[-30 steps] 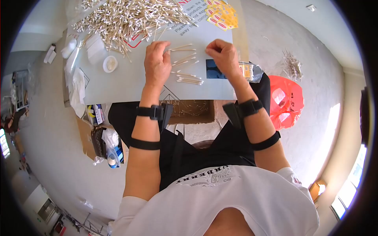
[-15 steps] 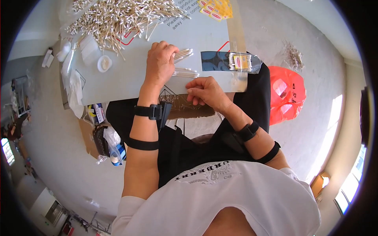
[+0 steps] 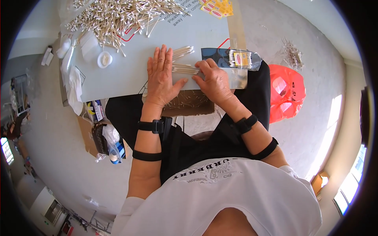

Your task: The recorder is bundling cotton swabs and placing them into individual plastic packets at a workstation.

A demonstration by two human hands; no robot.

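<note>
My left hand (image 3: 160, 76) lies flat on the grey board with its fingers stretched out and nothing gripped. Its side meets the left ends of a small row of cotton swabs (image 3: 184, 69). At the row's right ends, my right hand (image 3: 215, 82) has its fingers bent, with the swab tips between thumb and forefinger. Just above, a second small group of cotton swabs (image 3: 183, 52) slants beside my left fingers. To the right lies a clear packet of cotton swabs with a yellow label (image 3: 240, 59), on a dark blue sheet (image 3: 214, 58).
A large loose heap of cotton swabs (image 3: 114, 19) covers the far left of the board (image 3: 122, 80). Yellow label cards (image 3: 217, 8) lie at the far right. A small white round tub (image 3: 104, 59) stands at left. Below the near edge is a cardboard box (image 3: 193, 109).
My left hand has flattened and moved slightly down beside the swabs. My right hand has moved up and right onto the ends of the lower row.
</note>
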